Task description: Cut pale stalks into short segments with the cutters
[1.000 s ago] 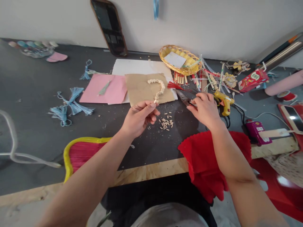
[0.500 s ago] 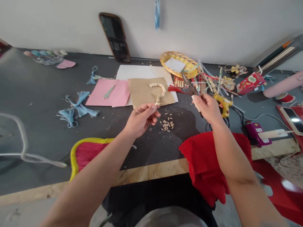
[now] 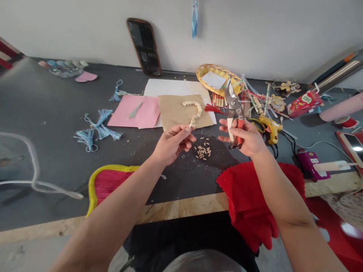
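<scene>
Between thumb and fingers, my left hand [image 3: 174,143] pinches the near end of a curved strand of small cream-coloured pieces [image 3: 198,109]. The strand's far end reaches over a sheet of brown paper [image 3: 170,107]. To the right, my right hand [image 3: 246,136] holds a pair of pruning shears [image 3: 233,104] by its white and red handles, blades pointing up and away from me. Several short beige pieces [image 3: 202,151] lie in a loose pile on the dark table between my hands.
Behind the shears stands a yellow wicker basket [image 3: 219,71]. A yellow glue gun [image 3: 270,128] with a cord lies to the right. Blue tassels [image 3: 99,128] and pink paper [image 3: 133,111] lie at left. Red cloth [image 3: 255,196] hangs over the front edge. A phone [image 3: 144,47] leans on the wall.
My right hand has turned, bringing the shears upright with both handles in view, and its fingers have loosened. My left hand keeps its pinch on the strand. The whole view has shifted slightly.
</scene>
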A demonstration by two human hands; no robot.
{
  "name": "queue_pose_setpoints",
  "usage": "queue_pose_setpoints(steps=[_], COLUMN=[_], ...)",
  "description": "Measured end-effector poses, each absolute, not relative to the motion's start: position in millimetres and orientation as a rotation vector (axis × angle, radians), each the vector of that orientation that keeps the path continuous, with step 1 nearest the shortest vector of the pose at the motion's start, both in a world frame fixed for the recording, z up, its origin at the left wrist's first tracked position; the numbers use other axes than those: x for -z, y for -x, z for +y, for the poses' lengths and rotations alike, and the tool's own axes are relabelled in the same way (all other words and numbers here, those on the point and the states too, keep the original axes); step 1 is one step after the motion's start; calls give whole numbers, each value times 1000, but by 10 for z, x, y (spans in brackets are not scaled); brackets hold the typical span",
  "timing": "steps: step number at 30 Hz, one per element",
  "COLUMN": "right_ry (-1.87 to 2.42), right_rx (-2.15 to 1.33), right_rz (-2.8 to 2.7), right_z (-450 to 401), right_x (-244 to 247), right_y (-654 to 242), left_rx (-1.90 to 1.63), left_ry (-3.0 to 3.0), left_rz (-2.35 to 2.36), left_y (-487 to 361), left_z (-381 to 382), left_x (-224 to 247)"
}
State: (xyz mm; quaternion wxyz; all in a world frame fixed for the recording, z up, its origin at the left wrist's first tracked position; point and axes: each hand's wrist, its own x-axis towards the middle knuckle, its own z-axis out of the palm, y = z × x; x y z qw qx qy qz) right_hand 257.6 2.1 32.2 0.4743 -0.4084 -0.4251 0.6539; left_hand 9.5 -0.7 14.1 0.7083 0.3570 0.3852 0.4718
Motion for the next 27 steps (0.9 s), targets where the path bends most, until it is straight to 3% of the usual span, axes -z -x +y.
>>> queue_pose_setpoints(steps=[11, 27], right_ry=[1009, 911], right_rx=[-1279, -1556], right_rz=[-1146, -948], right_z=[83, -73], right_x=[-216, -224], right_y=[-2522, -2333], left_rx=[-941, -785], left_ry=[-837, -1039], left_rz=[840, 719], left_y=[-102, -145], left_z=[-36, -114], left_x=[-141, -136])
